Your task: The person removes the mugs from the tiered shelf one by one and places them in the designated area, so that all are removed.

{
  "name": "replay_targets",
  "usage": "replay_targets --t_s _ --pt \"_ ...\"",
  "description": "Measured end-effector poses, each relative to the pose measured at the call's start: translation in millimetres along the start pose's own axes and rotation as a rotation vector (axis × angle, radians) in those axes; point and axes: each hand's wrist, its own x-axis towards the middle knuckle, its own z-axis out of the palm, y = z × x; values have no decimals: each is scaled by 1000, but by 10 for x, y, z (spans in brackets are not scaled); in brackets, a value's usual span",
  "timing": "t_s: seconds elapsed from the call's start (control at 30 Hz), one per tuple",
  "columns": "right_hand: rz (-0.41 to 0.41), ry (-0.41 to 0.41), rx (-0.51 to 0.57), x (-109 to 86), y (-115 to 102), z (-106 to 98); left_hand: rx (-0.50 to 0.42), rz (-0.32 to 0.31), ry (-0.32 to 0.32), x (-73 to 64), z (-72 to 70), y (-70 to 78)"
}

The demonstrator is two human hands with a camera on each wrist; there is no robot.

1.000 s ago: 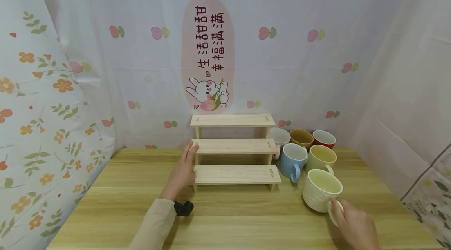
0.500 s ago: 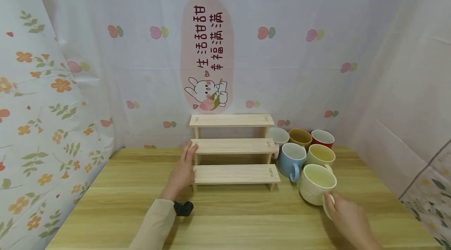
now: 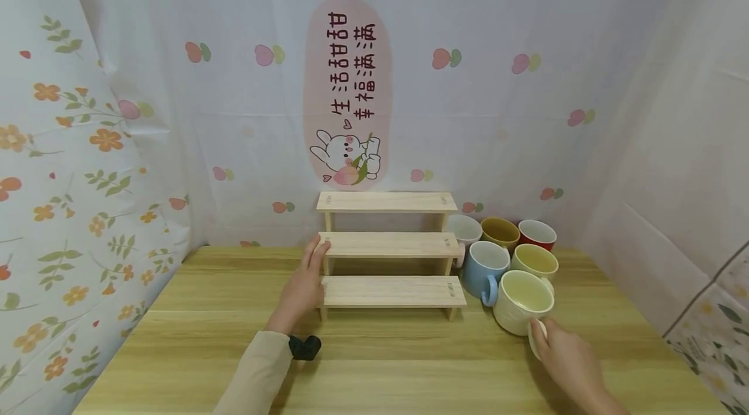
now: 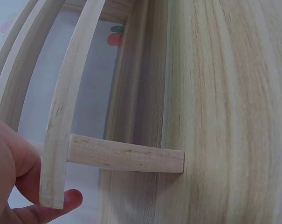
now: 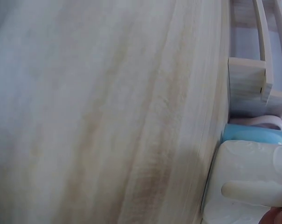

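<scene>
A three-tier pale wooden step shelf point(image 3: 392, 244) stands in the middle of the table. My left hand point(image 3: 301, 288) holds its left end; in the left wrist view the fingers point(image 4: 26, 172) curl round the end of the lowest board point(image 4: 61, 116). At right, my right hand point(image 3: 564, 353) pinches the handle of a cream embossed mug point(image 3: 521, 311). In the right wrist view this mug point(image 5: 248, 168) sits upright at the tabletop, with only fingertips of the hand showing. A blue mug point(image 3: 482, 275) is just left of it, and a yellow mug point(image 3: 535, 260) just behind.
Behind these, near the shelf's right side, stand a white mug point(image 3: 464, 229), a mustard-brown mug point(image 3: 500, 231) and a red mug with white inside point(image 3: 538, 234). The wood-grain table point(image 3: 374, 369) ends at a printed curtain point(image 3: 251, 109) at the back.
My right hand has moved the cream mug back and slightly left, up close to the blue and yellow mugs. The left hand stays at the shelf's end.
</scene>
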Motion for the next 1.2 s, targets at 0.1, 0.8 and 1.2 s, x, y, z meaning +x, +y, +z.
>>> replay_targets --t_s 0.1,0.8,1.2 --pt "17 -26 -2 6 -22 -4 4 1 -7 -7 -8 -11" --pt "-19 17 -117 92 -129 -159 34 -26 -119 -5 -183 -55" --pt "-17 23 -68 181 -265 -285 92 26 -140 50 -304 -2"
